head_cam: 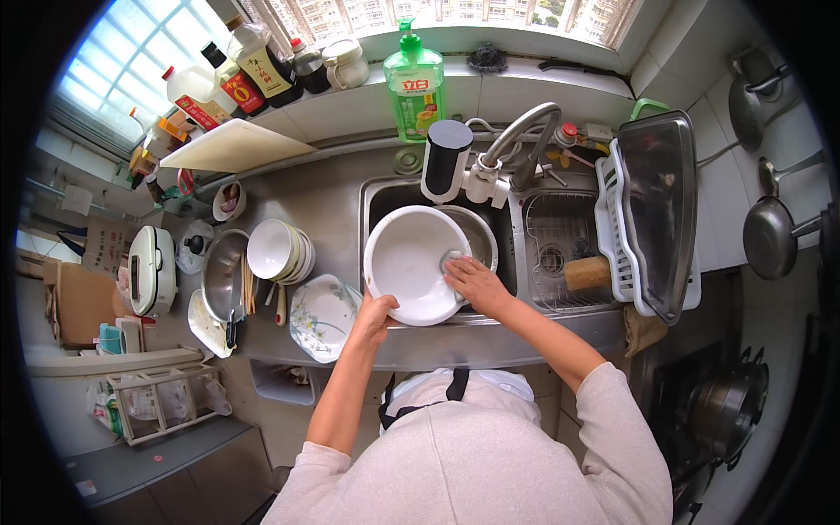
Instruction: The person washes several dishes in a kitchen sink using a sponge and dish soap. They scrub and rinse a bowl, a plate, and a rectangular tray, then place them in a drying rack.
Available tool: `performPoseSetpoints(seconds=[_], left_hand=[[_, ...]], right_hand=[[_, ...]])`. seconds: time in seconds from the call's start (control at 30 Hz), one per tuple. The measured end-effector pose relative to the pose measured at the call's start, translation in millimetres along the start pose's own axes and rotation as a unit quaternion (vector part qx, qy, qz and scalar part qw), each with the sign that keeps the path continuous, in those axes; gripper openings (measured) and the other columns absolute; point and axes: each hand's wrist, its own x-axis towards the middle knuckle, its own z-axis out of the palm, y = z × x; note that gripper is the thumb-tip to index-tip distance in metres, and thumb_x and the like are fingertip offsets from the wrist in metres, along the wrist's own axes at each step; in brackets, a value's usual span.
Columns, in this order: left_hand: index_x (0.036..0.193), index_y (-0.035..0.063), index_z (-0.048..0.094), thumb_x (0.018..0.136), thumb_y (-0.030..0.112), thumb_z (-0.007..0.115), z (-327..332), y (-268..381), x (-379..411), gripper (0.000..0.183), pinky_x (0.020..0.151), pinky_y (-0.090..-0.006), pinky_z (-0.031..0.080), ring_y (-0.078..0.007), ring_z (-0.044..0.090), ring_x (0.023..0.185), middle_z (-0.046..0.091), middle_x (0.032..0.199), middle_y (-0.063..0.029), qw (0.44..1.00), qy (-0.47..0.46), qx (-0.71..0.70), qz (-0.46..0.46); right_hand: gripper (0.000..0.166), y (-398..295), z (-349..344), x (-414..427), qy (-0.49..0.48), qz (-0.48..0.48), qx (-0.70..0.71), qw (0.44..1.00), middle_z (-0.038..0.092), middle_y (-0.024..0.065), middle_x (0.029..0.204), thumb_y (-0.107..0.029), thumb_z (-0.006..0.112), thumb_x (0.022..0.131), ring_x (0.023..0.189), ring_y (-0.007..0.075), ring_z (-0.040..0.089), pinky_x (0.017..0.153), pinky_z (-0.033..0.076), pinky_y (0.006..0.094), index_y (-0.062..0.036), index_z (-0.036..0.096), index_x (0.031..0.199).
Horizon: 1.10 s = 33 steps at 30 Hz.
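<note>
A white basin (413,262) is tilted over the left bowl of the steel sink (382,191), its hollow side facing up. My left hand (375,317) grips its near-left rim, thumb on top. My right hand (478,282) presses a greyish scrubbing pad (451,259) against the basin's inner right wall; the fingers partly hide the pad. Behind the basin, a metal bowl (484,231) sits in the sink, mostly covered. Close by my left hand lies a floral square plate (321,315) on the steel counter.
A faucet (525,125) with a white filter unit (446,161) overhangs the sink. Stacked bowls (272,249), a steel pan (220,275) and chopsticks (247,282) stand left. A green dish-soap bottle (415,92) stands behind. At right, a white rack (617,230) holds a dark lid (658,210).
</note>
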Motion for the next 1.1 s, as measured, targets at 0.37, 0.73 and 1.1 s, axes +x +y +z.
performPoseSetpoints(seconds=[0.37,0.73,1.1], left_hand=[[0.126,0.0017,0.03,0.063,-0.003,0.047,-22.4,18.3,1.9,0.066,0.06,-0.0402,0.056,-0.029,0.057,0.085,0.049,0.106,-0.0157,0.999,-0.04,0.027,-0.015],[0.103,0.0037,0.049,0.071,0.017,0.056,12.2,-30.5,-7.9,0.035,0.064,-0.0307,0.049,-0.0158,0.056,0.076,0.055,0.086,-0.007,0.986,0.055,-0.148,0.048],[0.115,-0.0017,0.038,0.067,0.008,0.052,-10.6,-6.0,-4.0,0.05,0.066,-0.0363,0.053,-0.0251,0.056,0.084,0.051,0.098,-0.0137,0.995,0.021,-0.021,0.099]], right_hand=[[0.026,-22.5,4.6,3.8,0.078,-0.063,0.016,0.995,0.06,0.0064,0.104,-0.006,0.054,0.072,0.096,0.0232,0.057,0.081,0.044,0.0335,-0.0063,0.057,0.098],[0.024,-85.5,-20.7,38.8,0.077,0.03,0.139,0.987,0.062,0.0055,0.079,0.0,0.057,0.063,0.076,0.0239,0.06,0.065,0.045,0.0341,-0.0063,0.056,0.087],[0.046,-13.0,-6.4,18.5,-0.027,0.006,-0.028,0.999,0.047,0.0162,0.124,0.003,0.051,0.07,0.12,0.027,0.041,0.103,0.028,0.0407,-0.0003,0.046,0.115]])
